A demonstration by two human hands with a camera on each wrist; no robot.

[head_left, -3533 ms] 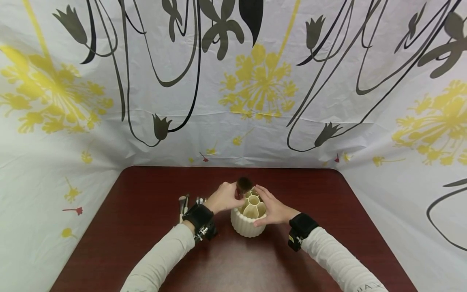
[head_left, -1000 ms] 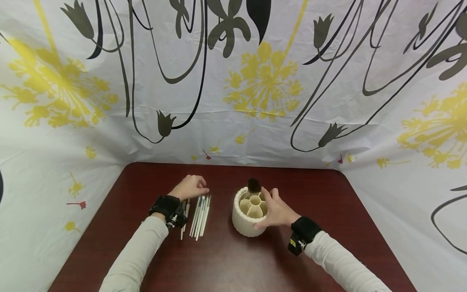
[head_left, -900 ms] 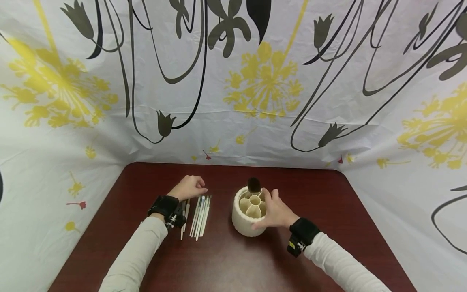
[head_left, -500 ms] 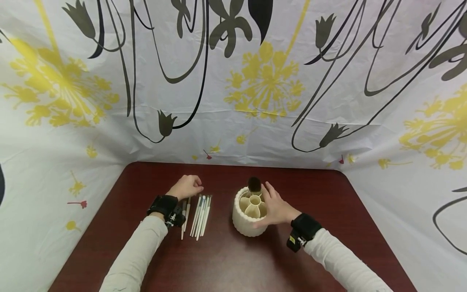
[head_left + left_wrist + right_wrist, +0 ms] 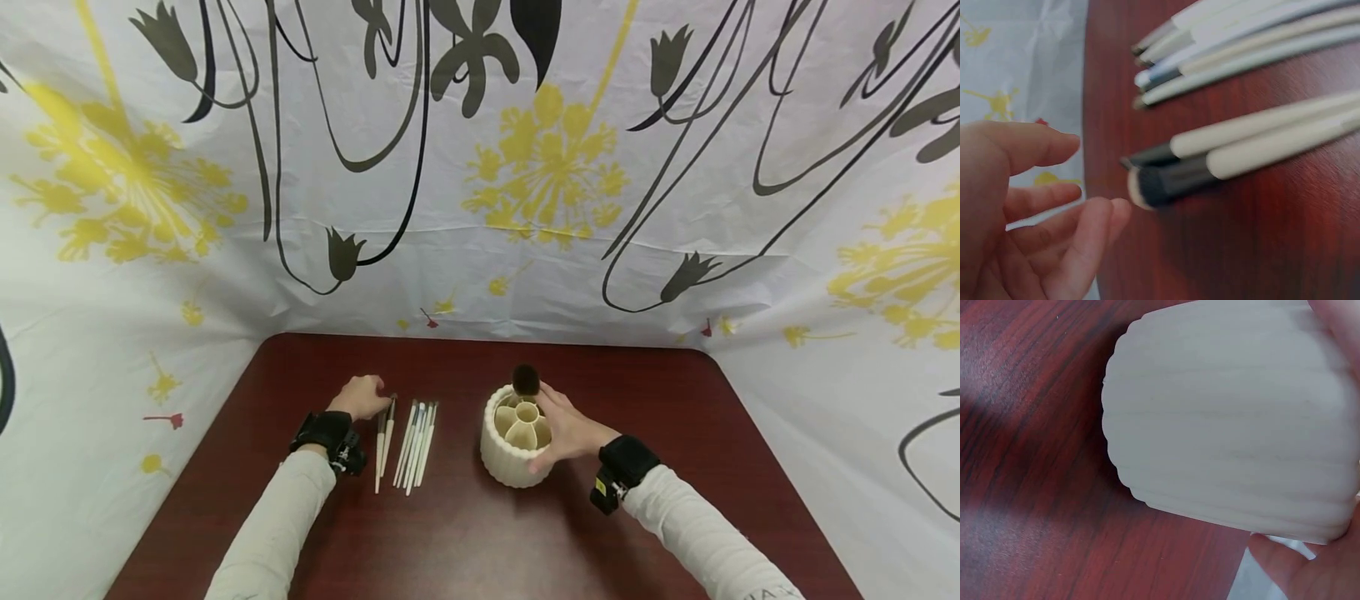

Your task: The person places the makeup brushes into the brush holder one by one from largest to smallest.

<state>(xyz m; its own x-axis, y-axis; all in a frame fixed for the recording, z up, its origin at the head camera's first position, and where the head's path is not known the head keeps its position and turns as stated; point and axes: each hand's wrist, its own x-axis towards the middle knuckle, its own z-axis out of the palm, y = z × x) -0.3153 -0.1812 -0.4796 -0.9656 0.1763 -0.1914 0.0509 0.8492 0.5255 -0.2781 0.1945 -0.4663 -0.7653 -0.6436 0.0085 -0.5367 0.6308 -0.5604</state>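
Two makeup brushes with pale handles and dark ferrules (image 5: 1188, 179) lie side by side on the table, the thicker one with a dark, light-tipped head. At their bristle ends is my left hand (image 5: 360, 397); in the left wrist view its fingers (image 5: 1088, 244) are loosely bent, with nothing between them. A cream ribbed brush holder (image 5: 504, 460) stands upright, divided inside into petal-shaped compartments. One fluffy dark brush (image 5: 526, 380) sticks up from its far side. My right hand (image 5: 572, 429) grips the holder's right side, thumb near and fingers at the far rim.
Several thinner white-handled brushes (image 5: 415, 446) lie in a row between the left hand's pair and the holder. Beneath everything is a dark red wooden table (image 5: 465, 550). A white flower-patterned cloth (image 5: 480, 283) hangs behind its far edge.
The fluffy dark brush, earlier in my left hand over the holder, now stands in it. My left hand moved left to the two brushes. My right hand stays at the holder.
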